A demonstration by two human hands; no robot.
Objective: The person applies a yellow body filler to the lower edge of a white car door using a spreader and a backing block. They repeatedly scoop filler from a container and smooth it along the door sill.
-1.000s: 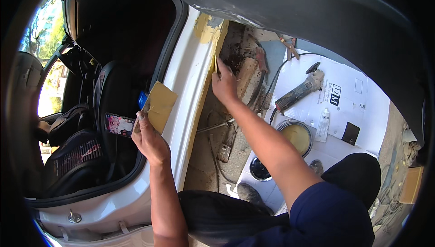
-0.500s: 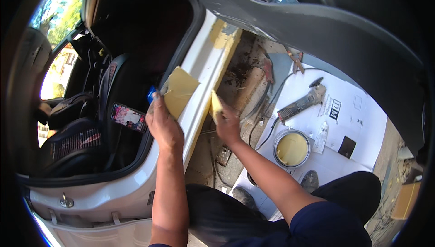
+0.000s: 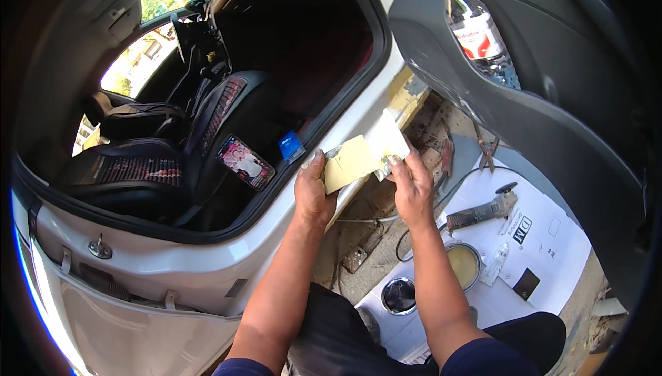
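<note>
My left hand (image 3: 314, 190) is closed on the edge of a flat square plate (image 3: 348, 162) coated with pale yellow putty. Closed too, my right hand (image 3: 415, 186) grips a pale spreader (image 3: 390, 138) with yellow smears on its face. The spreader's edge meets the plate's right side, or comes very near it. Both hands are just above the white car door sill (image 3: 358, 127), whose far end carries a yellow filler patch (image 3: 402, 93). Right of my right forearm, a round can (image 3: 463, 265) of pale yellow paste is partly hidden by that arm.
An angle grinder (image 3: 483, 210) lies on a white printed sheet (image 3: 558, 238). A dark-topped tin (image 3: 398, 296) stands nearer me. The open door (image 3: 552, 127) holds a water bottle (image 3: 480, 34). Inside the car are a lit phone (image 3: 245, 162) and a blue packet (image 3: 292, 145). Pliers (image 3: 487, 148) lie beyond.
My right hand has come up from the sill, bringing the spreader to the plate in my left hand. The plate is turned flatter, and the view has shifted, showing the whole bottle.
</note>
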